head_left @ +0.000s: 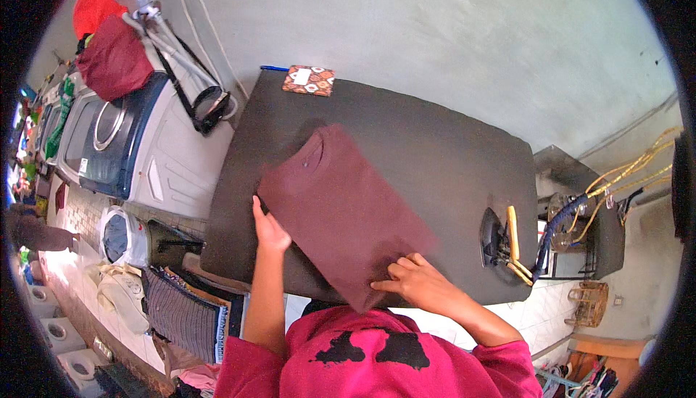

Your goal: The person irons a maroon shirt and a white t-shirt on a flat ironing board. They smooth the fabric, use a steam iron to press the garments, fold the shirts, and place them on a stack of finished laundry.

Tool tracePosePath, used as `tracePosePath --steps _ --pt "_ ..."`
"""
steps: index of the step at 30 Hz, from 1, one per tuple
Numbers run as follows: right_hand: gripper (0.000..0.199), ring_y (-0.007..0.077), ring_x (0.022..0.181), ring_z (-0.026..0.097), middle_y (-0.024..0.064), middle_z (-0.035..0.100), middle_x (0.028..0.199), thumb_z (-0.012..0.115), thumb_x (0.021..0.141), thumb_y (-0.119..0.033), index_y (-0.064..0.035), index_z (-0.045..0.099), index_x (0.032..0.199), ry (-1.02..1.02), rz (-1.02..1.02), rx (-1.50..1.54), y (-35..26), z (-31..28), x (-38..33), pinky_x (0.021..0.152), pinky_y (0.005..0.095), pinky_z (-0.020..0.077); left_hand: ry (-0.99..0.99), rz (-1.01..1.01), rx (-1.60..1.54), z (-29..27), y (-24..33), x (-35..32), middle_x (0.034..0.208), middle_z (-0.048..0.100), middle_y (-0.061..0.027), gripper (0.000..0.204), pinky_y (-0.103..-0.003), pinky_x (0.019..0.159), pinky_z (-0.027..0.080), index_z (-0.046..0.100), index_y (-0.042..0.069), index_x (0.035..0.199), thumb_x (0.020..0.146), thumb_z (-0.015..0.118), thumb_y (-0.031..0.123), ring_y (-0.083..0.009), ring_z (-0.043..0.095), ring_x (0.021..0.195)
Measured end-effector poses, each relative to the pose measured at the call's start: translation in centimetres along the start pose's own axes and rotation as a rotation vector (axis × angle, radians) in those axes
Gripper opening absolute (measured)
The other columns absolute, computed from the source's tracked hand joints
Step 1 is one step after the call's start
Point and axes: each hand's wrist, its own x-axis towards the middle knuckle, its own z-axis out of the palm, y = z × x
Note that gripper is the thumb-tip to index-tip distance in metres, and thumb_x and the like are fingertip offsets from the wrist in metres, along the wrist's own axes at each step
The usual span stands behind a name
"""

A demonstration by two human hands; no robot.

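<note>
A folded maroon T-shirt (341,202) lies at a slant on the dark padded table in front of me, its neckline toward the far left. My left hand (272,231) is at the shirt's left edge, fingers stretched out and pointing away from me. On the near right end of the shirt rests my right hand (417,280), its fingers bent and spread apart, with fingertips touching the cloth. Part of the left hand's contact with the shirt edge is hard to make out.
An iron (493,235) with a yellow handle and dark cord stands at the table's right end. A patterned booklet (309,80) and a blue pen (274,68) lie at the far left corner. A washing machine (138,137) stands left; folded textiles (185,311) are stacked below it.
</note>
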Motion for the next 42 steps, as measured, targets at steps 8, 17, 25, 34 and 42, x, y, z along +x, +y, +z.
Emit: tracePosePath --steps 8,17,25,34,42 --pt "0.064 0.0347 0.146 0.026 0.0176 0.033 0.155 0.055 0.096 -0.043 -0.0124 0.037 0.15 0.442 0.555 0.159 6.7 13.2 1.2 0.118 0.056 0.0154 0.119 0.923 2.058 1.3 -8.0 -0.8 0.159 0.03 -0.0113 0.053 -0.062 0.117 0.006 0.038 0.015 0.151 0.102 0.043 0.036 -0.0333 0.026 0.147" --pt "0.073 0.0432 0.143 0.029 0.0264 0.032 0.153 0.067 0.088 -0.042 -0.0074 0.042 0.146 0.642 0.992 -0.209 14.5 12.6 -7.6 0.115 0.0611 0.0186 -0.025 0.841 2.334 1.2 -12.0 -5.9 0.162 0.023 -0.0094 0.062 -0.07 0.113 0.006 0.033 0.019 0.153 0.097 0.053 0.034 -0.0314 0.017 0.15" --pt "0.055 0.0389 0.089 0.067 0.0244 0.065 0.109 0.06 0.094 -0.047 -0.0137 0.039 0.132 0.443 1.54 -0.294 28.3 15.2 -22.5 0.068 0.0521 0.0528 -0.838 0.74 2.205 -5.9 -20.4 -18.7 0.152 0.04 -0.0082 0.057 -0.067 0.111 0.02 0.045 0.021 0.144 0.091 0.06 0.036 -0.0291 0.037 0.14" --pt "0.047 0.0355 0.065 0.069 0.0242 0.067 0.08 0.057 0.096 -0.048 -0.0075 0.046 0.117 0.299 1.265 0.454 19.2 3.8 -12.4 0.05 0.0452 0.0503 0.431 0.667 1.239 -6.2 -6.1 -4.6 0.116 0.064 -0.0175 0.037 -0.039 0.093 0.049 0.054 0.002 0.131 0.097 0.058 0.016 -0.0294 0.063 0.105" --pt "0.046 0.0485 0.079 0.065 0.0269 0.067 0.09 0.062 0.093 -0.048 -0.0082 0.047 0.111 0.148 0.541 0.188 6.1 2.0 9.2 0.063 0.0571 0.0509 0.394 0.439 1.192 -5.8 0.3 2.3 0.1 0.072 -0.0153 0.031 -0.034 0.079 0.051 0.067 0.001 0.11 0.095 0.063 0.028 -0.0236 0.068 0.087"
